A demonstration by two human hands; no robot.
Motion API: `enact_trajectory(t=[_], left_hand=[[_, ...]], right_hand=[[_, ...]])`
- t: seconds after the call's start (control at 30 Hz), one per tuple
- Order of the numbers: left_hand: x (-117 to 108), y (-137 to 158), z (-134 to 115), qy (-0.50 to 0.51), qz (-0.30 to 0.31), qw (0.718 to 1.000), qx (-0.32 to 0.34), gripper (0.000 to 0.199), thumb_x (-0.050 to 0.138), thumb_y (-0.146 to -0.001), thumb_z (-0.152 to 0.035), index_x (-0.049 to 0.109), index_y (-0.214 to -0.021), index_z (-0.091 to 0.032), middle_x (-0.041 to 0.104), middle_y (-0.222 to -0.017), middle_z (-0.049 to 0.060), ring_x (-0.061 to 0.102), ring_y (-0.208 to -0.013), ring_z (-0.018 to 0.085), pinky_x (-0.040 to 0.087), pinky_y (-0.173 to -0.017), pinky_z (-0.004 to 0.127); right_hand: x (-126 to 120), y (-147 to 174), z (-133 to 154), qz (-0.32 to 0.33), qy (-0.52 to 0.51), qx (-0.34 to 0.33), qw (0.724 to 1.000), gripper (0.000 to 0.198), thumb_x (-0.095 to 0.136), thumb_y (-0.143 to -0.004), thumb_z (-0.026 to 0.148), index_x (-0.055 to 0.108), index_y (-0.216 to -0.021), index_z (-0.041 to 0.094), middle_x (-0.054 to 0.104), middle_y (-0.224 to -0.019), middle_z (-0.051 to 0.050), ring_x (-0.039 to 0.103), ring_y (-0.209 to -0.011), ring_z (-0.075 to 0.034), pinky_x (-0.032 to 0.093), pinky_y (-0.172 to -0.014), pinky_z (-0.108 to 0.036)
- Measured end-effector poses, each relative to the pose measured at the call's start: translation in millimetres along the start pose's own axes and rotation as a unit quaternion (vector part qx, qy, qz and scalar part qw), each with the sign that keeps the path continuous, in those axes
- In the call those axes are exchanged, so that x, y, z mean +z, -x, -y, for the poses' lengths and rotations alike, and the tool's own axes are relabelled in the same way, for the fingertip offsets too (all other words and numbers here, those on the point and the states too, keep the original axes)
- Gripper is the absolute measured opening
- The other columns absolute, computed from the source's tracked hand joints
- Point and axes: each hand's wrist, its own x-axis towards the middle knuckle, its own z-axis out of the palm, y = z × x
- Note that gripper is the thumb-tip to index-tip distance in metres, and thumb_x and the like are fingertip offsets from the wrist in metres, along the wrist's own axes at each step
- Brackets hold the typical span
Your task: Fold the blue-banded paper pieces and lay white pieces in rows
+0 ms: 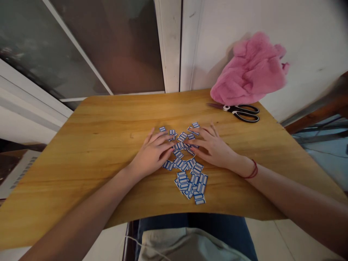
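Observation:
A loose heap of white label pieces with blue borders lies on the wooden table in front of me, some overlapping. My left hand rests at the left side of the scattered pieces, fingers spread and their tips on or just over them. From the right, my right hand reaches over the same scatter with its fingers apart, touching or hovering over several pieces. Neither hand grips anything. Parts of some labels are hidden under the fingers. A red cord bracelet circles my right wrist.
Scissors with black and white handles lie at the back right of the table. Behind them a pink fluffy cloth sits against the white wall. A framed glass panel stands beyond the far edge.

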Motion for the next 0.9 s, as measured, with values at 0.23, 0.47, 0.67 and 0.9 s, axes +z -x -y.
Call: enact_trajectory(t=[0.23, 0.47, 0.67, 0.9], left_hand=[[3, 0, 4, -0.035, -0.002, 0.999, 0.013, 0.032, 0.042, -0.092, -0.028, 0.066, -0.113, -0.023, 0.060, -0.128, 0.004, 0.042, -0.130, 0.024, 0.016, -0.116, 0.054], [4, 1, 4, -0.041, -0.012, 0.998, 0.040, 0.030, 0.046, -0.088, -0.022, 0.068, -0.109, -0.022, 0.061, -0.126, 0.005, 0.044, -0.128, 0.025, 0.023, -0.114, 0.053], [-5, 3, 6, -0.033, -0.019, 0.998, 0.049, 0.028, 0.046, -0.086, -0.018, 0.070, -0.100, -0.020, 0.064, -0.122, 0.004, 0.049, -0.124, 0.023, 0.024, -0.115, 0.050], [-1, 4, 5, -0.011, 0.045, 0.994, 0.099, 0.040, 0.047, -0.090, -0.029, 0.053, -0.130, -0.028, 0.046, -0.143, 0.005, 0.029, -0.139, 0.026, 0.016, -0.115, 0.056]], right_hand=[[0, 0, -3, -0.023, 0.006, 0.033, 0.999, 0.028, 0.044, -0.094, 0.035, 0.069, -0.105, 0.028, 0.056, -0.127, -0.004, 0.044, -0.119, -0.025, 0.019, -0.111, -0.058], [3, 1, 4, 0.012, -0.002, -0.053, 0.999, 0.030, 0.046, -0.093, 0.039, 0.064, -0.116, 0.034, 0.048, -0.136, -0.005, 0.039, -0.125, -0.027, 0.015, -0.110, -0.062], [-1, 0, -3, -0.014, -0.047, -0.024, 0.999, 0.026, 0.047, -0.093, 0.034, 0.070, -0.103, 0.030, 0.058, -0.124, -0.002, 0.045, -0.118, -0.023, 0.017, -0.112, -0.056], [-5, -1, -12, -0.041, -0.076, 0.054, 0.995, 0.043, 0.030, -0.099, 0.027, 0.073, -0.093, 0.027, 0.067, -0.113, 0.000, 0.052, -0.110, -0.019, 0.020, -0.112, -0.052]])
